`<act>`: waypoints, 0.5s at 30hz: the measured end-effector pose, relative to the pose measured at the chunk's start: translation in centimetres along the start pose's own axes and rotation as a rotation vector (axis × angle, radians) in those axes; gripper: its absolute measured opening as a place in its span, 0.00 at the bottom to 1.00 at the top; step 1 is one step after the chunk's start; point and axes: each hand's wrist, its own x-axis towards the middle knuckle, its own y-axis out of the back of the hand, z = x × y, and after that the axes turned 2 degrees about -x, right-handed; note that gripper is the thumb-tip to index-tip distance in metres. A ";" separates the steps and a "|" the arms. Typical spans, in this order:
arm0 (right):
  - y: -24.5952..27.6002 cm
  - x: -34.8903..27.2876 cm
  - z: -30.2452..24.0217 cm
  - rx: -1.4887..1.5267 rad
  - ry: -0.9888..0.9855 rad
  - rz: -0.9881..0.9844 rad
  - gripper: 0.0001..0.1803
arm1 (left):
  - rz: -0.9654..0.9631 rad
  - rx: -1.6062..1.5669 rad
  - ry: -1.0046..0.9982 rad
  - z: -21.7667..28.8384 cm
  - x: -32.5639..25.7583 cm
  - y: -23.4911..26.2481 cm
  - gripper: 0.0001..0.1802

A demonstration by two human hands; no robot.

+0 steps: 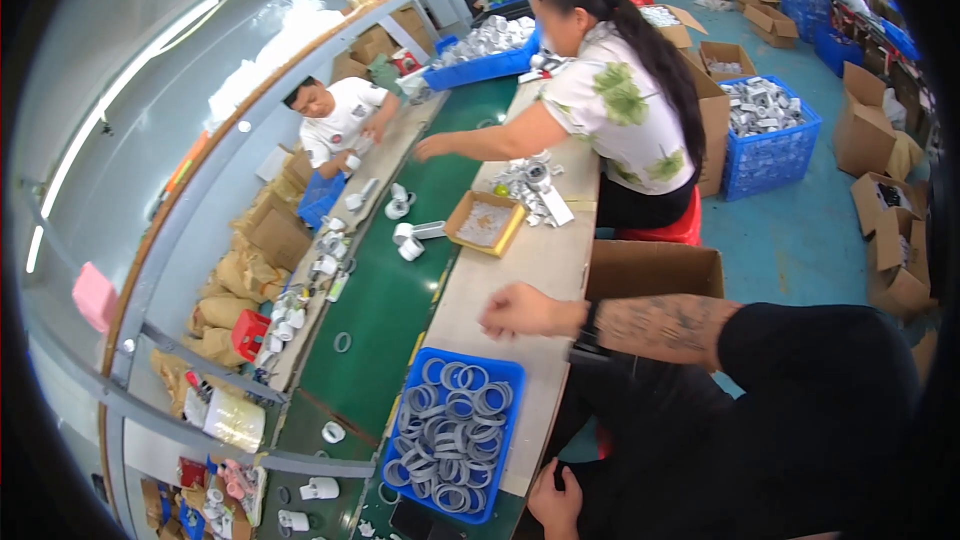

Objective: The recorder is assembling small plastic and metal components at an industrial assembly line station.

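Note:
My right hand hovers over the pale work board, its fingers curled together; what they hold, if anything, is hidden. Just below it stands a blue tray filled with loose grey rings. At the lower edge, beside my dark clothing, my left hand is loosely bent, thumb apart from the fingers, with nothing seen in it. Farther up the board sits a cardboard box of small clear pieces, next to a pile of white and grey parts.
A green conveyor belt runs alongside, carrying white fittings and a loose ring. A co-worker reaches across it; another person handles a white part opposite. An open carton stands beyond my right forearm. A metal bar crosses the lower left.

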 end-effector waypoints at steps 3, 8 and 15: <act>-0.4 8.4 0.6 0.085 -0.097 0.099 0.12 | 0.091 -0.016 0.065 -1.2 0.8 -1.1 0.13; -0.8 15.9 5.7 0.089 -0.128 0.189 0.12 | -0.085 0.029 0.280 -4.1 0.2 1.0 0.20; -0.7 18.5 8.7 0.079 -0.049 0.244 0.11 | -0.155 -0.174 0.851 -4.5 1.6 2.0 0.31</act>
